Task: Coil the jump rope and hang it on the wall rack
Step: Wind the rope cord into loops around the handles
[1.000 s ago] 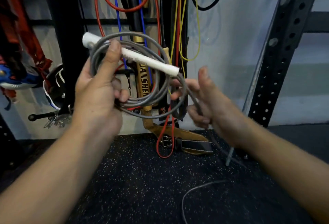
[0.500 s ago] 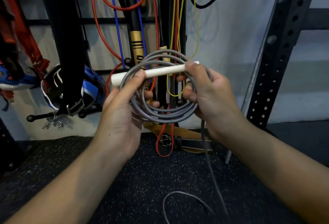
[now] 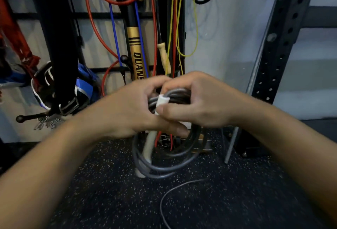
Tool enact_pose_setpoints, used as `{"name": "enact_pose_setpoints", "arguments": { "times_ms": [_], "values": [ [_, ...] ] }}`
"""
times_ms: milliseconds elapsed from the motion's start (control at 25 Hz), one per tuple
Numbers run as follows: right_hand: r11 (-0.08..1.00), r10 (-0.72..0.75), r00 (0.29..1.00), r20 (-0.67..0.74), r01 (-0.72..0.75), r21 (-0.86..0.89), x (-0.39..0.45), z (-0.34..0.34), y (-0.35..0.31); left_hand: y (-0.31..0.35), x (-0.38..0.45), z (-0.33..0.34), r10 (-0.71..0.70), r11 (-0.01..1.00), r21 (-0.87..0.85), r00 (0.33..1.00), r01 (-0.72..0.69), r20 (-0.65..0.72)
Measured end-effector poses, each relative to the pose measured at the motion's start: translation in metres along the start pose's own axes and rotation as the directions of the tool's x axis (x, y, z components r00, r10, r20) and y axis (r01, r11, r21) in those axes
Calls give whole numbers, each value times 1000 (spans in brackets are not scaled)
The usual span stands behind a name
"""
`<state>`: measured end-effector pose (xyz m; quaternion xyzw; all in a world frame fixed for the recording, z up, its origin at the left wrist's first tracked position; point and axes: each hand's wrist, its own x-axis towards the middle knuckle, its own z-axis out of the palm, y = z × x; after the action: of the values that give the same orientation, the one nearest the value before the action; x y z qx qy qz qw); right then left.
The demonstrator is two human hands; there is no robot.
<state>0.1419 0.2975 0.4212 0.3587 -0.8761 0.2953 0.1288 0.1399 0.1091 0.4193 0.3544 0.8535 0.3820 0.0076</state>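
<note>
The grey jump rope is wound into a coil of several loops held in front of me at chest height. Its white handle runs down through the coil, the lower end showing near the bottom loops. My left hand grips the coil's left side. My right hand closes over the top of the coil and the handle, thumb pressing on the handle. A loose grey tail trails down onto the floor. The wall rack with black bars and pegs is behind my hands.
Red, blue, yellow and black ropes hang on the rack with a gold-and-black bat. Blue-and-white gloves hang at left. A perforated black steel upright stands at right. A leather belt lies on the speckled rubber floor.
The hands have come together and lower, and the coil has turned from flat-on to edge-on with the handle now nearly upright. The loose tail on the floor has shortened.
</note>
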Motion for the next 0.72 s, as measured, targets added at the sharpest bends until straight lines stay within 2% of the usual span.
{"name": "enact_pose_setpoints", "arguments": {
  "times_ms": [120,280,360,480,560,600,680,720],
  "values": [
    [989,78,993,89,-65,-135,-4,-6,-2,-7,0,12,-52,993,-105,998,55,31],
    [984,92,988,125,-71,-164,-5,-11,-8,-6,0,8,-123,991,56,992,123,0],
    [982,116,991,66,-104,-159,-6,-17,-11,0,-1,4,-150,979,138,989,148,7],
    [963,209,961,-178,-234,-130,-13,-37,0,1,-8,-9,-191,957,212,980,197,-47],
    [967,246,918,-310,-256,10,-20,-42,16,-5,-14,-18,-120,988,87,989,128,-90],
    [964,264,911,-317,-248,92,-23,-40,23,-7,-15,-20,-97,995,-31,988,94,-120],
    [929,288,922,-260,-202,310,-24,-28,34,-10,-15,-19,-99,942,-334,966,14,-237],
    [879,303,931,-201,-192,438,-23,-19,36,-12,-12,-17,-118,871,-487,936,-63,-331]
  ]
}}
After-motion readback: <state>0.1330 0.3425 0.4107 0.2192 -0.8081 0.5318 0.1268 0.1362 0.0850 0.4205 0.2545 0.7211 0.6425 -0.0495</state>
